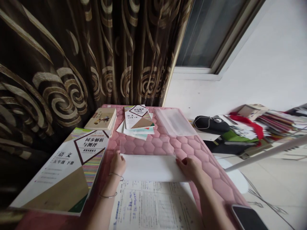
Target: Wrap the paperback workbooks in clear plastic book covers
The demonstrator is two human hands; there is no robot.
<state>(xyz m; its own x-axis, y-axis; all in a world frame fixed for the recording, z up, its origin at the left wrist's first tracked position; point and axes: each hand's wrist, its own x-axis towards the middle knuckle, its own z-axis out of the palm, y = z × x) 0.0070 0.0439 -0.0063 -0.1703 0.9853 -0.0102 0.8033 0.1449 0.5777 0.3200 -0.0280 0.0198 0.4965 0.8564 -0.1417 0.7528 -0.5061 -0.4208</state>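
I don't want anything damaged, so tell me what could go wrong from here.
The white sheet might crease or skew if the left fingers and right fingers, one set at each side, pull unevenly. The phone lies by the right edge of the pink table cover, near the right forearm, so a sideways swing might knock it off.

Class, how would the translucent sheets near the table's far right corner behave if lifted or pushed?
The translucent sheets look thin, so would probably flop when lifted by one edge. Their smooth sheen suggests they might slide easily. Lying flat, they seem unlikely to tip.
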